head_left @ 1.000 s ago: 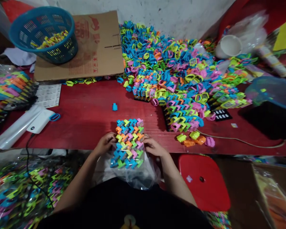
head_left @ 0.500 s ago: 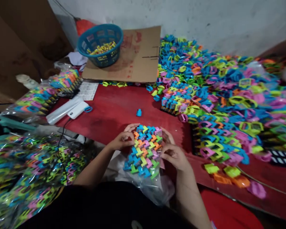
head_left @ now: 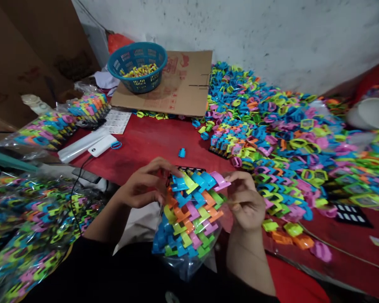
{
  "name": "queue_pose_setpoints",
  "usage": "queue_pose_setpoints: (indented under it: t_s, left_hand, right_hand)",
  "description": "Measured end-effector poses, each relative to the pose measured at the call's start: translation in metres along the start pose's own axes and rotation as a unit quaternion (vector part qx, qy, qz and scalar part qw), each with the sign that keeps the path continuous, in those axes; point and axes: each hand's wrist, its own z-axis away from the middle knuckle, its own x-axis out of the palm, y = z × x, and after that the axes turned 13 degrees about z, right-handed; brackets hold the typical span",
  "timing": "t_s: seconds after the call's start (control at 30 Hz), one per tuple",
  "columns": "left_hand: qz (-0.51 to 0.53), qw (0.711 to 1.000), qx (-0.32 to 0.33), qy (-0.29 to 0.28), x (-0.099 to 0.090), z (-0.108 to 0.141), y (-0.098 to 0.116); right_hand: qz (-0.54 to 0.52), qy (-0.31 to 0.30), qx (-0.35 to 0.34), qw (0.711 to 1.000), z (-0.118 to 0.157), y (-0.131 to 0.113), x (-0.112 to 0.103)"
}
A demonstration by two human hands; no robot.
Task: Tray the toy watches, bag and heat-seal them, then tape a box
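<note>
In front of my body, a clear plastic bag [head_left: 185, 269] surrounds a block of rows of toy watches [head_left: 194, 214] in blue, pink, orange, yellow and green. Dark edging of a rack shows at its far end. My left hand [head_left: 147, 187] is at the upper left side of the bag, its fingers bent around the edge and its fingertips at the end watches. My right hand [head_left: 248, 202] pinches the bag's upper right side, beside a pink watch. The fingertips are partly hidden by the plastic. One small blue watch [head_left: 182, 152] lies alone on the red table [head_left: 151, 143].
A blue basket [head_left: 139, 84] of small yellow pieces stands on a cardboard sheet [head_left: 189, 92]. Loose watches [head_left: 255, 101] are heaped on the right. A white heat-sealer-like device [head_left: 102, 145] with a cable lies left. Bagged watches [head_left: 41, 235] fill the lower left.
The bagged watches are now nearer and tilted differently, their far end raised. My left hand has shifted left with its fingers more spread; my right hand has moved up along the bag's side.
</note>
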Motion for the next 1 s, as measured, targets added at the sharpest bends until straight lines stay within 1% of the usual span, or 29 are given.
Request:
queue_pose_setpoints:
  t_s: [0.07, 0.13, 0.2, 0.27, 0.37, 0.43, 0.5, 0.53, 0.57, 0.63, 0.7, 0.77, 0.8, 0.83, 0.87, 0.9, 0.93, 0.97, 1.0]
  left_hand:
    - [0.002, 1.000, -0.003, 0.010, 0.002, -0.003, 0.004]
    - [0.001, 1.000, 0.013, 0.019, 0.007, -0.004, 0.005]
    - [0.000, 0.999, 0.031, 0.031, 0.013, -0.004, 0.003]
    - [0.013, 0.998, 0.032, 0.043, 0.020, -0.003, 0.000]
    - [0.052, 0.996, 0.028, 0.068, 0.028, -0.002, -0.005]
    - [0.067, 0.996, 0.026, 0.045, 0.030, -0.003, -0.005]
    - [0.075, 0.996, 0.039, 0.015, 0.029, -0.006, -0.002]
    - [0.077, 0.996, 0.050, 0.013, 0.029, -0.008, 0.002]
    - [0.078, 0.995, 0.062, 0.026, 0.029, -0.010, 0.006]
    - [0.062, 0.995, 0.062, 0.047, 0.030, -0.014, 0.017]
    - [0.016, 0.999, 0.033, 0.010, 0.033, -0.018, 0.027]
    - [-0.033, 0.999, 0.016, -0.040, 0.036, -0.019, 0.031]
    - [-0.052, 0.998, 0.018, -0.039, 0.036, -0.020, 0.030]
    - [-0.066, 0.997, 0.026, -0.011, 0.034, -0.021, 0.026]
    - [-0.073, 0.996, 0.036, 0.038, 0.029, -0.023, 0.021]
    - [-0.077, 0.991, 0.050, 0.102, 0.021, -0.026, 0.015]
    - [-0.078, 0.980, 0.063, 0.173, 0.010, -0.030, 0.007]
    - [-0.073, 0.965, 0.074, 0.239, -0.004, -0.036, -0.001]
    - [-0.060, 0.950, 0.085, 0.295, -0.021, -0.042, -0.010]
  right_hand:
    - [-0.021, 0.011, 0.009, 1.000, -0.003, -0.008, 0.005]
    - [-0.049, 0.017, 0.028, 0.998, -0.005, -0.016, 0.009]
    - [-0.074, 0.012, 0.058, 0.995, -0.008, -0.024, 0.014]
    - [-0.093, 0.010, 0.076, 0.993, -0.011, -0.029, 0.017]
    - [-0.126, 0.009, 0.050, 0.991, -0.014, -0.032, 0.020]
    - [-0.151, -0.009, 0.014, 0.988, -0.016, -0.036, 0.021]
    - [-0.176, -0.022, -0.017, 0.984, -0.020, -0.041, 0.022]
    - [-0.185, -0.017, -0.033, 0.982, -0.023, -0.045, 0.023]
    - [-0.189, -0.007, -0.047, 0.981, -0.026, -0.048, 0.024]
    - [-0.177, 0.014, -0.072, 0.981, -0.035, -0.055, 0.029]
    - [-0.154, 0.034, -0.084, 0.984, -0.048, -0.058, 0.038]
    - [-0.134, 0.048, -0.078, 0.987, -0.061, -0.053, 0.048]
    - [-0.119, 0.050, -0.066, 0.989, -0.068, -0.046, 0.053]
    - [-0.096, 0.050, -0.046, 0.993, -0.074, -0.036, 0.057]
    - [-0.068, 0.050, -0.022, 0.996, -0.077, -0.022, 0.060]
    - [-0.039, 0.051, 0.008, 0.998, -0.078, -0.004, 0.063]
    - [-0.008, 0.052, 0.043, 0.998, -0.076, 0.016, 0.066]
    - [0.014, 0.060, 0.078, 0.995, -0.069, 0.038, 0.070]
    - [0.025, 0.053, 0.122, 0.991, -0.059, 0.061, 0.073]
